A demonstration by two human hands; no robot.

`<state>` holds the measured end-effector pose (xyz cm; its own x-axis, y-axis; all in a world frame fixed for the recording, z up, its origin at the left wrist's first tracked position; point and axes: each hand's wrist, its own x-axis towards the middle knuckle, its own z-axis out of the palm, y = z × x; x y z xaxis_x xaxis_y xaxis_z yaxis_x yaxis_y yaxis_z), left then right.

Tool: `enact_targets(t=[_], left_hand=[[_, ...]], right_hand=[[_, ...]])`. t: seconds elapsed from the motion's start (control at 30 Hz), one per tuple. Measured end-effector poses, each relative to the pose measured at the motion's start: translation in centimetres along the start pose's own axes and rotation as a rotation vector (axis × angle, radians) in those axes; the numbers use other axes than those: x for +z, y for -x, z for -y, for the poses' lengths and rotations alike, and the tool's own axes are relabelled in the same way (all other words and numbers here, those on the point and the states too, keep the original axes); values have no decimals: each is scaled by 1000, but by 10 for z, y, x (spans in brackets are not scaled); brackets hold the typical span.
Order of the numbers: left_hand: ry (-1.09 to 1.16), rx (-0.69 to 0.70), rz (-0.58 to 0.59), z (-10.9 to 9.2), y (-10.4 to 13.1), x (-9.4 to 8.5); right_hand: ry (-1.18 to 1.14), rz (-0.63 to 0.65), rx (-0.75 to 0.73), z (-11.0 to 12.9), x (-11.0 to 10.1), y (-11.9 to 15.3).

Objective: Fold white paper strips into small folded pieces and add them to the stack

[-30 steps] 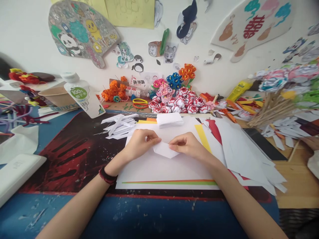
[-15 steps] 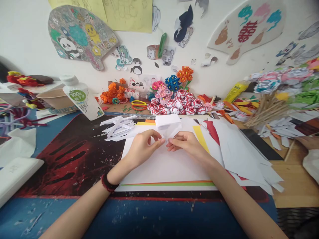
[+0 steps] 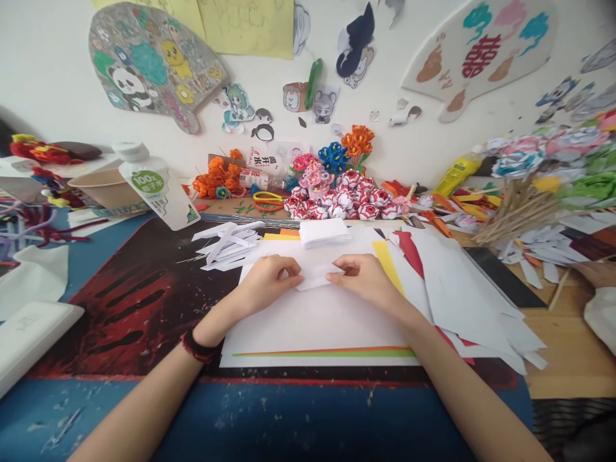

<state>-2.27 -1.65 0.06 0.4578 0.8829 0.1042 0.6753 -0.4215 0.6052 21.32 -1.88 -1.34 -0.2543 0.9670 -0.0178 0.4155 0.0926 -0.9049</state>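
Note:
A small white paper piece [image 3: 315, 276] is stretched between my two hands, above large white sheets [image 3: 312, 327]. My left hand [image 3: 274, 279] pinches its left end between thumb and fingers. Its right end is pinched by my right hand [image 3: 359, 274]. Just beyond the hands lies a neat stack of small white paper pieces [image 3: 325, 233]. Cut white paper strips [image 3: 228, 244] are heaped to the left of that stack.
A white bottle [image 3: 156, 186] stands at the back left. Red-and-white paper flowers [image 3: 356, 196] line the back. Loose white sheets [image 3: 462, 282] spread to the right, near bundled sticks [image 3: 517, 208]. Another person's hand [image 3: 597, 274] shows at the right edge. A white box [image 3: 38, 340] is at left.
My hands have moved apart, mostly the left one leftward. The paper piece between them now lies flatter and wider. The stack behind is less covered.

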Motion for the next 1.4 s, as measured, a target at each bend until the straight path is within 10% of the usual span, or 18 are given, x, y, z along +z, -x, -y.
enact_targets(t=[1.0,1.4], left_hand=[[82,-25,-164,5,-8,25],[-52,172,-181,5,-2,24]], right_hand=[[272,-109,-148,-2,7,-2],[499,-1,-463,-8,0,4]])
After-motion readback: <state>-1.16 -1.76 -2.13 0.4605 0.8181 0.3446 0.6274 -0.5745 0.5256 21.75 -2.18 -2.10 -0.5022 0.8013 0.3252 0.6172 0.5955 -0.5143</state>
